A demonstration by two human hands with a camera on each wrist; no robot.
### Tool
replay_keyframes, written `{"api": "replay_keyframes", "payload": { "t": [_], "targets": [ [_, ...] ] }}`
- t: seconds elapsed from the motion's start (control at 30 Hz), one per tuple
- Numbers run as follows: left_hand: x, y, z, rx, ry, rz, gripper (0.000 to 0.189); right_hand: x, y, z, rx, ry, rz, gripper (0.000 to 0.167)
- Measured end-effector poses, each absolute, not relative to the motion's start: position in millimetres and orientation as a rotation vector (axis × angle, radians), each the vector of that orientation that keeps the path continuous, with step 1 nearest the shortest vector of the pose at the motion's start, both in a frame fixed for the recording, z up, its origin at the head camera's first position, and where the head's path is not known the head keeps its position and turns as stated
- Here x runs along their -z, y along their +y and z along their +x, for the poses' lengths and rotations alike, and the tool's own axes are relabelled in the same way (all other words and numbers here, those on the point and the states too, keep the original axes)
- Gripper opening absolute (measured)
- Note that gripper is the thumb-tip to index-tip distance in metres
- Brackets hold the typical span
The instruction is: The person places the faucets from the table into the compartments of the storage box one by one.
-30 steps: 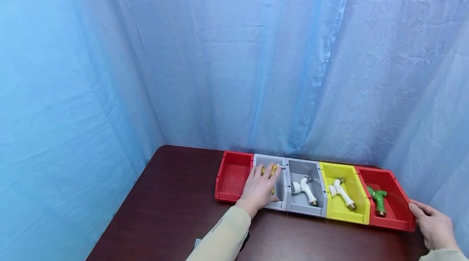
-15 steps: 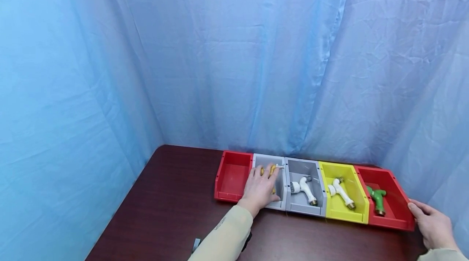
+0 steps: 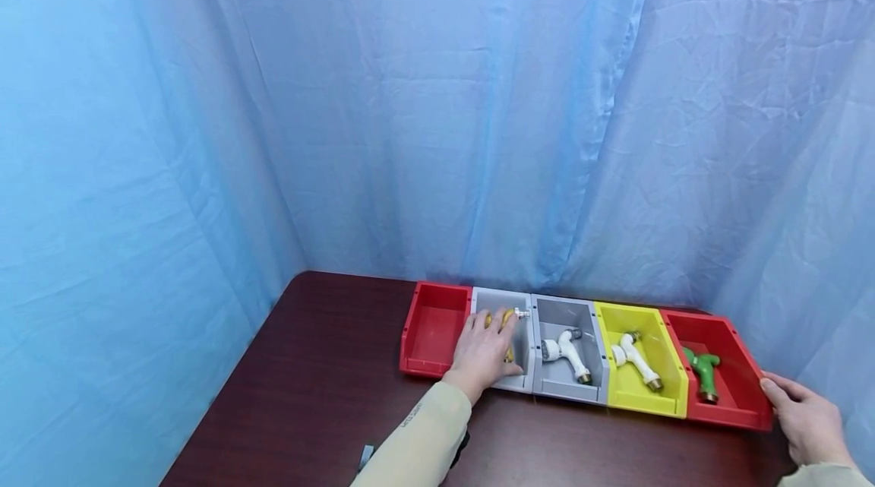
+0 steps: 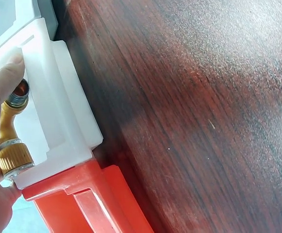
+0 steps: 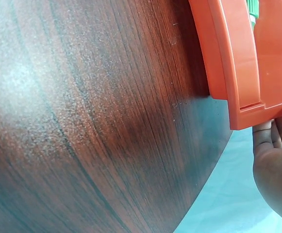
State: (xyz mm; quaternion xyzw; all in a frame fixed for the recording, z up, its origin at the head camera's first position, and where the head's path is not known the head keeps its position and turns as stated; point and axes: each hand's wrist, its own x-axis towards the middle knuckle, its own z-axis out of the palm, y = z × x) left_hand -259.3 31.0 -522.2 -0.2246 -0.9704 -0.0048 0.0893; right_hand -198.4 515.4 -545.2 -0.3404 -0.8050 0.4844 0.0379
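My left hand (image 3: 481, 350) reaches into the second bin from the left, a light grey one (image 3: 525, 379). Its fingers and thumb close around a yellow water tap (image 3: 509, 315) there. The left wrist view shows the tap (image 4: 7, 121) with its brass threaded end beside my thumb (image 4: 7, 75) and its ribbed collar near the other fingers. At the row's right end, my right hand (image 3: 810, 419) grips the front corner of a red bin (image 3: 745, 377), thumb on the side wall. A green tap (image 3: 708, 374) lies inside; in the right wrist view, fingers (image 5: 263, 133) curl under the red bin's edge.
Between my hands stand a grey bin (image 3: 570, 393) with a white tap (image 3: 570, 354) and a yellow bin (image 3: 649, 403) with another white tap (image 3: 639, 362). A red bin (image 3: 434, 327) ends the row at left. Blue curtains (image 3: 410, 130) hang behind the dark wooden table (image 3: 307, 396).
Both hands stay practically where they were, and the bins and taps keep their places. The row shows only a very slight shift to the left in view.
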Motion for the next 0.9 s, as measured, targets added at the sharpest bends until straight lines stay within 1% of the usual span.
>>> {"api": "replay_keyframes", "payload": {
  "t": [0.6, 0.9],
  "targets": [
    [524.9, 29.8, -263.4, -0.014, -2.856, -0.703, 0.094, 550.9, 519.4, -200.2, -1.456, -2.483, -1.036, 0.063],
    [530.8, 35.4, -264.5, -0.057, -2.802, -0.642, 0.093, 551.1, 520.0, -199.3, -1.471, -2.475, -1.006, 0.064]
  ]
}}
